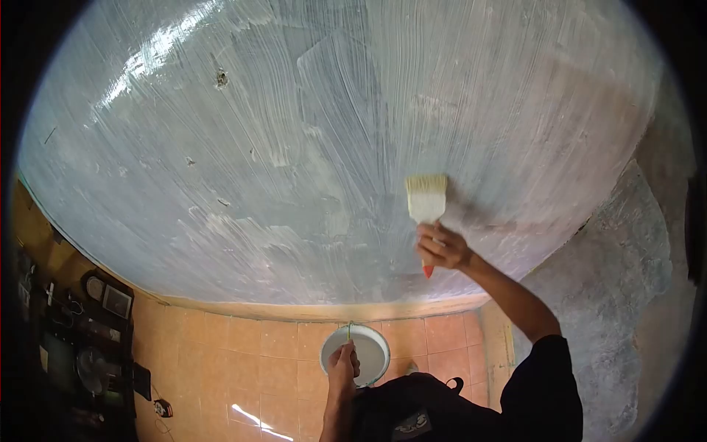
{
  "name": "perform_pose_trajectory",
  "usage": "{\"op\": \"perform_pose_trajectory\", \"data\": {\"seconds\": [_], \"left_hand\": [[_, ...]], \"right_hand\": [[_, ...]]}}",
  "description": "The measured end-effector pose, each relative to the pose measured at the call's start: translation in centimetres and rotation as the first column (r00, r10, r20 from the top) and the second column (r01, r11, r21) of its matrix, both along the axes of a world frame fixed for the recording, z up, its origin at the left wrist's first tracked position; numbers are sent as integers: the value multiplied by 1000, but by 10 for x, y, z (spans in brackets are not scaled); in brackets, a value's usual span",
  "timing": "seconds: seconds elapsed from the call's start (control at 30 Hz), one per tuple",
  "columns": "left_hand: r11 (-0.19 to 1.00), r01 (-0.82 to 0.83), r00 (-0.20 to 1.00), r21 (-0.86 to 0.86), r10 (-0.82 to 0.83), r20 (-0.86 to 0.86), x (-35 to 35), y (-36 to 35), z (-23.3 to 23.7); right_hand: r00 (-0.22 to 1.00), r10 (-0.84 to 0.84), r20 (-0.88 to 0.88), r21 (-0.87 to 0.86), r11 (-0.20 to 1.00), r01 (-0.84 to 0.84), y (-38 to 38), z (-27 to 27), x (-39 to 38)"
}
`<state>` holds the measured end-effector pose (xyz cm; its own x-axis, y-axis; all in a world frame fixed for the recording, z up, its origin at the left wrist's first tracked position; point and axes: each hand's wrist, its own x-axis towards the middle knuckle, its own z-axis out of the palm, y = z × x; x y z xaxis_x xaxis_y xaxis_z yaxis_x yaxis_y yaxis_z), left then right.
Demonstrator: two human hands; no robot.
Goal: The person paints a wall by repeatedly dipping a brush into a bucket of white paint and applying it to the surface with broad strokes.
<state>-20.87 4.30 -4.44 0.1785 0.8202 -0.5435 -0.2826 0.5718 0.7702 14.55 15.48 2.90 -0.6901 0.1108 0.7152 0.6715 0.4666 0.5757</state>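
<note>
My right hand (443, 247) is wrapped round the handle of a wide paintbrush (427, 199), whose red handle tip sticks out below the fingers. The pale bristles point up and lie against or very near the grey, streaked wall (353, 147). Lower down, my left hand (344, 361) is closed at the near left side of a round white bucket (379, 340) that holds greyish liquid. A thin greenish strip rises from the left fingers to the bucket's far rim; whether it is a handle or a stick is unclear.
Orange floor tiles (243, 368) lie below the wall. At the left stands a dark shelf or table (110, 353) with assorted items, a small object (163, 408) on the floor beside it. On the right is a rough grey wall surface (604, 317).
</note>
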Motion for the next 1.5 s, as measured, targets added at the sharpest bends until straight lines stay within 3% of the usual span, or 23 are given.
{"op": "perform_pose_trajectory", "data": {"seconds": [0.1,0.2,0.37,0.43,0.5,0.57,0.63,0.7,0.77,0.9,1.07,1.2,1.5], "left_hand": [[1000,23,999,-5,-23,-28,4,0,-2],[1000,17,999,-8,-17,-44,4,-2,-1],[1000,13,999,-4,-13,-33,5,0,6],[1000,19,999,2,-19,-47,8,-1,6],[1000,24,998,6,-24,-61,9,-1,7],[997,77,994,20,-76,-83,9,-2,7],[996,89,992,14,-88,-91,10,-2,8],[995,98,991,11,-97,-96,13,-1,11],[991,125,987,35,-121,-107,15,-1,14],[986,159,979,43,-152,-134,17,3,12],[963,221,962,155,-189,-198,23,10,31],[949,237,962,207,-199,-189,25,15,43],[919,303,949,254,-266,-172,29,23,62]], "right_hand": [[998,-53,-18,-193,980,48,-12,-78,1],[994,-29,-108,-350,937,-10,-23,-134,-6],[952,19,-306,-618,757,-214,-48,-173,-27],[957,-15,-289,-629,757,-178,-60,-172,-36],[859,-170,-483,-722,633,-281,-67,-181,-45],[787,-231,-572,-691,653,-311,-76,-159,-56],[517,-461,-721,-691,532,-490,-83,-139,-63],[506,-445,-739,-668,584,-461,-84,-113,-65],[380,-444,-812,-583,648,-489,-87,-92,-66],[113,-496,-861,-425,580,-695,-104,-43,-69],[61,-566,-822,-398,496,-772,-119,-11,-83],[160,-611,-775,-490,422,-763,-125,-9,-96],[206,-625,-753,-599,523,-606,-114,-12,-145]]}}
